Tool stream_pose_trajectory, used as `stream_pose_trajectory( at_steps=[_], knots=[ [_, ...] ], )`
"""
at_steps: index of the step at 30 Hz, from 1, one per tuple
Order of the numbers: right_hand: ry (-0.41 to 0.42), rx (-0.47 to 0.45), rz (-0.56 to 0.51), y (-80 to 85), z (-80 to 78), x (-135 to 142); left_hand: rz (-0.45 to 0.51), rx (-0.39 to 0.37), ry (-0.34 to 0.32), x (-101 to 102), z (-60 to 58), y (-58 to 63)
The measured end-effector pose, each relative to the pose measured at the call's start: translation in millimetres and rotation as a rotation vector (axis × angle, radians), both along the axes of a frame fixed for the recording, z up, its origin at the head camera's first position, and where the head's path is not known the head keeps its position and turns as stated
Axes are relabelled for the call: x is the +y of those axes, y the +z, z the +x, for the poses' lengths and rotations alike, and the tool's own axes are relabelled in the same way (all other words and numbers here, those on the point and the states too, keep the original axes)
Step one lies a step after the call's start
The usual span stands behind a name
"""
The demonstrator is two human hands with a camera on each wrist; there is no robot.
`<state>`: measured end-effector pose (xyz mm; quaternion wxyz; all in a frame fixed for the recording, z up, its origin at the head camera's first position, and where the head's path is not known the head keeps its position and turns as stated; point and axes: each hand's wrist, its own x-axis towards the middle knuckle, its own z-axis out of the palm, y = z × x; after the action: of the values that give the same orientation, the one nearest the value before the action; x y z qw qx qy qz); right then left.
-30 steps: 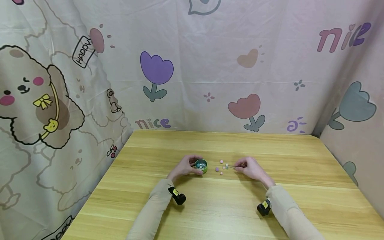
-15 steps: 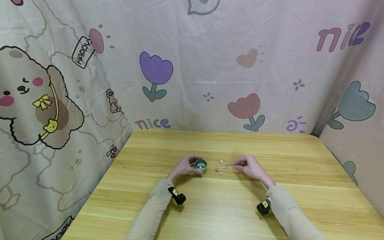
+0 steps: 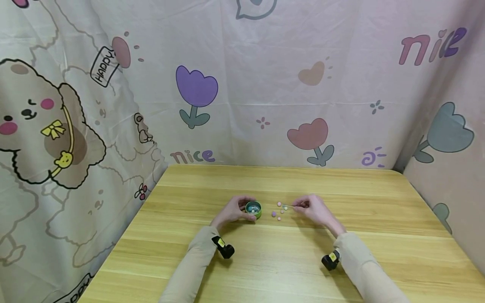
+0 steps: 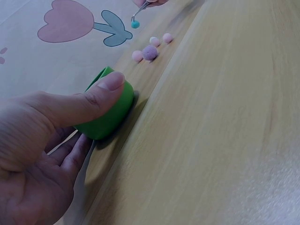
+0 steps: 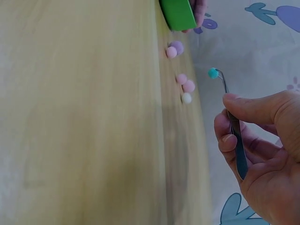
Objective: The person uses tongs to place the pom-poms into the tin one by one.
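My left hand [image 3: 234, 210] holds a small round green container [image 4: 110, 112] on the table, thumb on the near side and fingers behind. In the head view its top is uncovered, and something small and pale lies inside. My right hand [image 3: 314, 209] pinches a pair of bent-tip tweezers [image 5: 238, 145]. Between the tweezer tips sits a teal ball [image 5: 213, 73], raised above the table. Several small balls lie between the hands: a purple ball [image 4: 150, 52], a white ball [image 5: 186, 98] and pink balls [image 5: 188, 86].
The wooden table [image 3: 265, 261] reaches back to a patterned cloth [image 3: 250, 84], which also hangs at both sides. A black camera [image 3: 224, 247] sits on my left wrist, another black camera [image 3: 331, 260] on the right.
My right hand has shifted slightly up and to the left, and the teal ball has risen off the table in the tweezers. The left hand and the green container stay in place.
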<state>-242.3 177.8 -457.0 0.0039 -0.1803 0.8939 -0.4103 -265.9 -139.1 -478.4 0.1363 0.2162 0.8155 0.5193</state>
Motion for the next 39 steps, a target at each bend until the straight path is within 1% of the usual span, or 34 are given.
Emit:
stream_pose_trajectory(
  at_steps=[2,7,11,17,19,23,34,39],
  knots=[
    [-0.002,0.002,-0.004,2.1,0.3,-3,-0.005,0.015,-0.008,0,0.1,-0.2],
    [0.015,0.018,-0.014,7.0,0.3,-12,0.005,0.014,-0.017,-1,0.0,-0.6],
    [0.03,0.018,-0.024,8.3,-1.3,-18,0.018,-0.001,-0.011,-1,-0.4,-0.8],
    [0.042,0.036,-0.021,11.1,-3.0,-27,0.013,0.011,-0.014,-2,-0.4,-1.2],
    [0.051,0.041,-0.024,12.6,-3.6,-31,0.016,0.003,-0.011,-2,-0.5,-1.2],
    [0.073,0.041,-0.034,15.8,-4.6,-39,0.017,0.016,-0.019,-2,-0.4,-0.8],
    [0.137,0.038,-0.055,18.5,-9.7,-57,0.038,0.009,-0.028,-1,-0.4,-0.9],
    [0.147,0.041,-0.036,18.6,-11.2,-65,0.053,-0.002,-0.03,-1,0.1,0.1]
  ],
)
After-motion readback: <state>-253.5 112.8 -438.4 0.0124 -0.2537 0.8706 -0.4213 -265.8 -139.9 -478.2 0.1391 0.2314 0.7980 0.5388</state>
